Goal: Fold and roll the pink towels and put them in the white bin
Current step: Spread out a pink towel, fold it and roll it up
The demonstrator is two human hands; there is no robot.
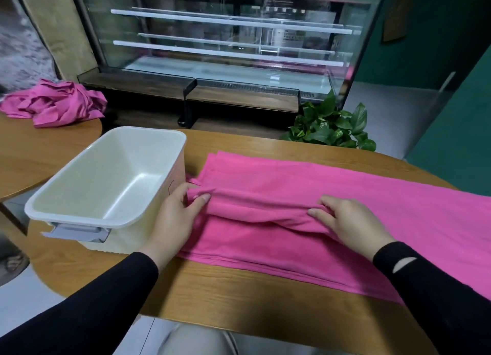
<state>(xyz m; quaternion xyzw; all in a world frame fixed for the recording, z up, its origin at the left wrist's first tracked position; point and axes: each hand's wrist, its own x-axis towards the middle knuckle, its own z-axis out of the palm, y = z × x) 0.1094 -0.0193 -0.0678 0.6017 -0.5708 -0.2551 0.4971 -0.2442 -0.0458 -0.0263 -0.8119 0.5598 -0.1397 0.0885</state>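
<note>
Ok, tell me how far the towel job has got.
Early. Done: one pink towel lies folded into a long strip on the table. In hand: left hand and right hand pinch a raised fold along it. Left: rolling it, binning it; the white bin holds nothing, and the crumpled pile waits.

A wooden bench with a rounded edge fills the near part of the view, and a second wooden bench stands just beside it on the left, a narrow gap between the two. Behind them runs a glass display case with lit shelves inside (what sits on the shelves is too blurred to tell) and a dark wooden ledge along its front. A leafy green plant rises beyond the far edge of the near bench, at the case's right corner. The wall on the right is dark green, and the floor below it pale grey.
</note>
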